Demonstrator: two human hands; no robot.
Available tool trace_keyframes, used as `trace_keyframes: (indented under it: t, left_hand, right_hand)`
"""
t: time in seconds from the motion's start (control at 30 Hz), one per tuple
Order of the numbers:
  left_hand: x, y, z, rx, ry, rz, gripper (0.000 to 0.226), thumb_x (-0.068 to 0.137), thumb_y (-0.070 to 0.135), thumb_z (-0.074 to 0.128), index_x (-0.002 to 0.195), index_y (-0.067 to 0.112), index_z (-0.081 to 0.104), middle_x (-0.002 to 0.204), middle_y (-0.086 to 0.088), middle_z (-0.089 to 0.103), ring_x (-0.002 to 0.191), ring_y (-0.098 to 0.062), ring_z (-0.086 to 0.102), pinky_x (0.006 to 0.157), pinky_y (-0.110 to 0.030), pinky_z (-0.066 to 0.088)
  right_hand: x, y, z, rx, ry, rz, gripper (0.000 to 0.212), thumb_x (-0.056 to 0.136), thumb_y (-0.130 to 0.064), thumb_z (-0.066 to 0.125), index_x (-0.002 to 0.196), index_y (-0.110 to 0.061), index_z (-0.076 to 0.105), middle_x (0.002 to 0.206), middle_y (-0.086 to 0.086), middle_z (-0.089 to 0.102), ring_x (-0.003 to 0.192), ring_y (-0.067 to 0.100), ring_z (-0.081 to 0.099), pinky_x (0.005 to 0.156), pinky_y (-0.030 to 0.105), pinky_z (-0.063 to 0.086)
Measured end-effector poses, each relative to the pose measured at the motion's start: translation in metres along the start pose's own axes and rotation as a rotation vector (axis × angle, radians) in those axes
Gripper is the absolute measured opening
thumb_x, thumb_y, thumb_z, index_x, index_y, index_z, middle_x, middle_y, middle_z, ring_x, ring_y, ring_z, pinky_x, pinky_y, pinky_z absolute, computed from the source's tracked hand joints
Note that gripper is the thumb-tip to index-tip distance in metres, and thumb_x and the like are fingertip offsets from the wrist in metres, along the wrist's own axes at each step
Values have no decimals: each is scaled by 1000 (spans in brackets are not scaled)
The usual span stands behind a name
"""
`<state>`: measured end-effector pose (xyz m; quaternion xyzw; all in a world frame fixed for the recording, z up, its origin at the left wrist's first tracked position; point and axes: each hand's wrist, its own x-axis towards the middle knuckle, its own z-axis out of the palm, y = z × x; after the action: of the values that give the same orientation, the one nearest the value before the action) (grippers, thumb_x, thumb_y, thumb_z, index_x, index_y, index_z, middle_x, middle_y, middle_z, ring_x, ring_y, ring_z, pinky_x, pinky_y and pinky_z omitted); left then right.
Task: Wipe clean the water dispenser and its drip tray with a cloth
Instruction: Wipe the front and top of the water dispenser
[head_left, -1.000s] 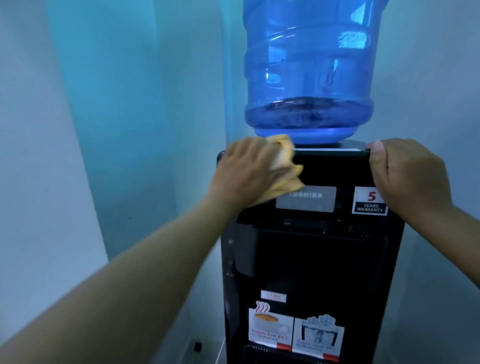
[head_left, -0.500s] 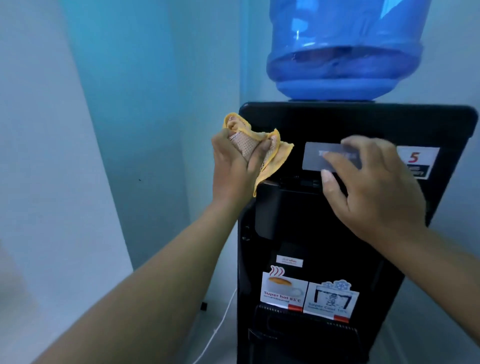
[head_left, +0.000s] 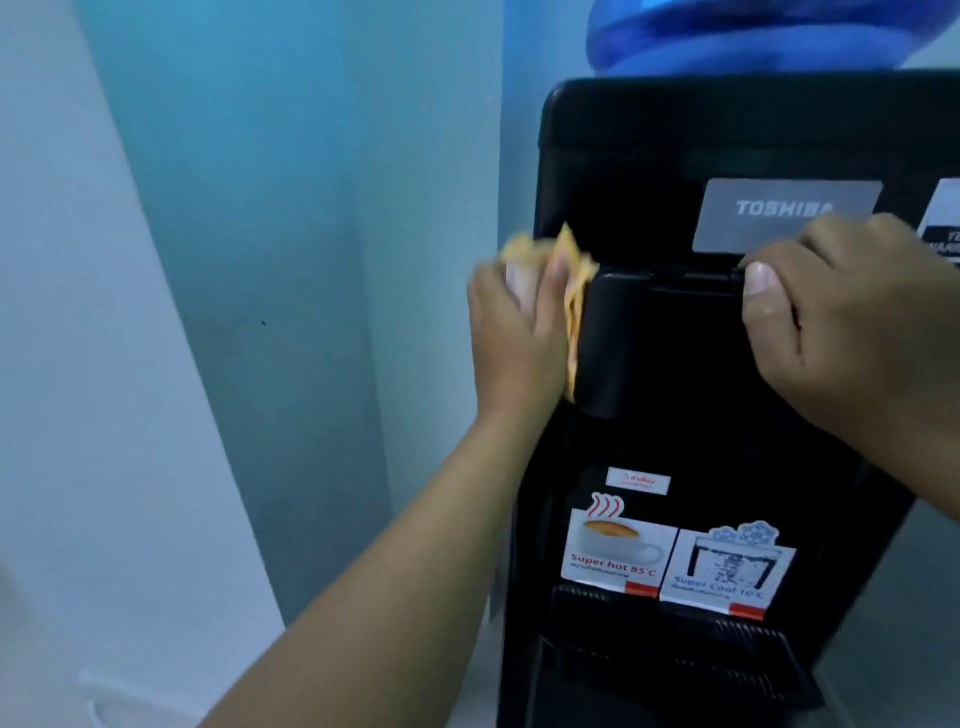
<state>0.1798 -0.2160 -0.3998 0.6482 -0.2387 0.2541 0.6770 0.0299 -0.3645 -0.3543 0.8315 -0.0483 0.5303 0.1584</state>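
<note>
The left hand (head_left: 519, 338) is curled round a bunched yellow cloth (head_left: 572, 312). Its fingers press the cloth against the left side edge of the black tap cover (head_left: 665, 343) on the front of the water dispenser (head_left: 649, 156). The cloth sticks out above the fingertips and hangs in a narrow strip between the palm and the cover. The hand and cloth are blurred.

To the right, the right hand (head_left: 841, 322) holds the cover's top edge. Its thumb lies flat on the front and its fingers are curled over above it, with the tips hidden.

Half a second ago the left hand held the cloth higher, at the dispenser's top left corner. It is now lower, beside the cover. The right hand then lay with its fingers spread over the grey nameplate (head_left: 784, 213). It has dropped below the plate, so the plate's lettering now shows. The view has also come closer and lower.

A warranty sticker (head_left: 946, 228) is cut off by the right edge. Below the cover sit a small white label (head_left: 638, 480), a hot-water sticker (head_left: 615, 551) and a cold-water sticker (head_left: 727, 566) side by side.

The drip tray (head_left: 675, 639) juts out beneath them, nearer the viewer. It has a dark slatted grille, and I cannot tell whether anything lies in it. Only the lower rim of the blue bottle (head_left: 753, 31) shows on top of the dispenser, and its fill cannot be judged. A pale blue wall (head_left: 260, 208) runs along the left.
</note>
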Motion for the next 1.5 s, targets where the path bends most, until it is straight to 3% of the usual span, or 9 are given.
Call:
trace_keyframes:
  t: [0.13,0.33,0.57,0.73,0.8,0.97,1.13,1.4,1.5]
  left_hand:
    - [0,-12,16,-75,128,72,28,94,46,57,99,21,47,99,-2,55,91,-19,57,77,-32,46]
    - [-78,-87,-24,257,-213,-87,28,95,49,49,104,23,43,95,2,56,88,-22,59,71,-33,42]
    - [-12,-26,15,31,103,97,26,97,47,47,99,22,46,93,2,52,83,-16,55,69,-29,43]
    - [-117,-95,-30,351,-210,-135,25,95,52,41,95,27,43,92,8,54,96,-20,60,71,-31,40]
    - [-80,-66,-17,240,-141,-58,14,99,38,49,86,31,45,84,16,52,85,-3,58,71,-27,43]
    - [28,-13,23,59,70,96,26,99,44,46,99,19,48,96,4,51,91,-16,54,76,-28,40]
    - [-101,-107,-10,215,-101,-200,51,83,65,33,107,23,47,95,5,52,92,-21,56,75,-31,40]
    - [-21,-65,28,71,90,14,34,94,54,43,105,22,47,98,5,51,92,-18,56,76,-30,45]
    - [-89,-116,2,161,-45,-168,40,88,59,40,110,25,46,95,7,52,94,-20,57,75,-31,43]
  right_hand:
    - [1,1,4,-40,14,-30,51,103,-36,21,88,0,54,82,16,42,74,33,38,59,45,35]
    - [3,-3,5,-72,-7,34,50,103,-36,21,91,-1,54,87,17,47,76,31,36,57,38,24]
    - [-8,-8,1,-54,20,-21,45,104,-34,23,83,-3,47,80,11,36,72,31,35,57,41,29]
    - [4,-5,8,-126,5,50,44,103,-34,26,86,-3,52,84,15,47,72,30,35,56,34,19]
    - [11,-3,15,-117,7,44,45,103,-34,25,85,-2,52,84,16,48,72,29,34,55,35,21]
    - [11,-1,25,-135,54,11,42,103,-32,26,84,-3,49,84,16,47,74,30,36,57,36,21]
    - [15,1,27,-123,52,40,42,103,-31,27,82,-3,50,82,15,47,72,29,35,55,34,21]
    - [16,-1,31,-100,51,34,46,104,-33,24,86,-1,52,83,15,45,76,23,27,59,34,17]
    - [16,1,26,-71,29,19,47,104,-34,21,86,0,49,83,10,35,77,25,27,60,37,21]
